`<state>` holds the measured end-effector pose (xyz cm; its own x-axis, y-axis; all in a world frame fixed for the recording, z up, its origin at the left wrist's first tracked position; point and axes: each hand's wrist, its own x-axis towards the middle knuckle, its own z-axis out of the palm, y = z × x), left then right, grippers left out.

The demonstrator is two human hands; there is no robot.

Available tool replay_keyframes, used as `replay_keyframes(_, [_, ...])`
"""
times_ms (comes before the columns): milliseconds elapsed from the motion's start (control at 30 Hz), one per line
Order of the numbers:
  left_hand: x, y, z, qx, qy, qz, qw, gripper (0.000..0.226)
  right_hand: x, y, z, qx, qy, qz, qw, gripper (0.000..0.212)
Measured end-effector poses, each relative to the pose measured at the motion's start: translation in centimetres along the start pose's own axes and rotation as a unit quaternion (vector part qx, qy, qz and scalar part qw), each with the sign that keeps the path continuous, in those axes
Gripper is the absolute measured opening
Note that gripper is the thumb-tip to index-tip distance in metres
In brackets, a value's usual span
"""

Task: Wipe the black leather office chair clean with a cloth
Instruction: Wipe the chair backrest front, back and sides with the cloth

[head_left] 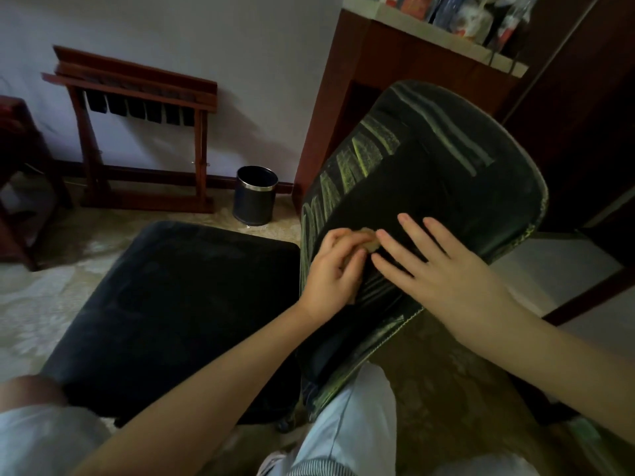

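On my feed the chair back [429,187] fills the right of the view. It tilts away toward the upper right, and its black leather is marked with pale greenish streaks along the left edge and near the top. The seat [171,304] lies lower left, dark and flat, and its right edge runs up to the foot of the back.

My left hand [335,269] reaches in from the lower left and sits on the lower part of the chair back. Its grip is curled round a small tan cloth [369,240], bunched into a wad and held against the leather. Only a bit of the cloth shows past the fingertips.

My right hand [436,266] comes in from the right and lies flat on the leather just beside the cloth. Its grip is spread, fingers straight and apart, holding nothing. Its nearest fingertips either meet the wad or sit just beside it; I cannot tell which.

Beyond the seat a black bin [255,195] with a silver rim stands upright on the pale patterned floor [51,304], near the foot of a tall wooden cabinet [395,80]. The packages on top of the cabinet are too blurred to read. A low wooden rack [137,132] stands against the white wall [206,36], well left of the bin. Knees in pale trousers [350,424] show at the bottom edge.
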<state>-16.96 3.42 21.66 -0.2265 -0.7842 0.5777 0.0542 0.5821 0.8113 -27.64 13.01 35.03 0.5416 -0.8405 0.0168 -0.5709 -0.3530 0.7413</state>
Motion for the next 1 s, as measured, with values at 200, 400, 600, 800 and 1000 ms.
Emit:
replay_keyframes(200, [-3.0, -4.2, -1.3, -0.022, 0.05, -0.19, 0.98, 0.022, 1.8, -3.1, -1.9, 0.024, -0.154, -0.054, 0.986, 0.081])
replay_keyframes(400, [-6.0, -5.9, -1.8, -0.032, 0.075, -0.29, 0.954, 0.018, 5.2, -4.0, 0.5, -0.007, -0.247, -0.072, 0.966, 0.063])
replay_keyframes(600, [-4.5, -5.2, -1.6, 0.0, 0.051, -0.223, 0.973, 0.021, 5.4, -4.0, 1.8, 0.024, -0.272, -0.08, 0.959, 0.06])
replay_keyframes(800, [0.1, -5.8, -0.7, 0.025, 0.027, -0.179, 0.983, 0.026, 5.7, -4.6, 1.9, 0.044, -0.264, -0.068, 0.961, 0.064])
replay_keyframes(1000, [3.2, -9.3, 0.6, 0.029, 0.044, -0.201, 0.978, 0.027, 6.1, -4.9, 2.8, 0.033, -0.239, -0.04, 0.97, 0.067])
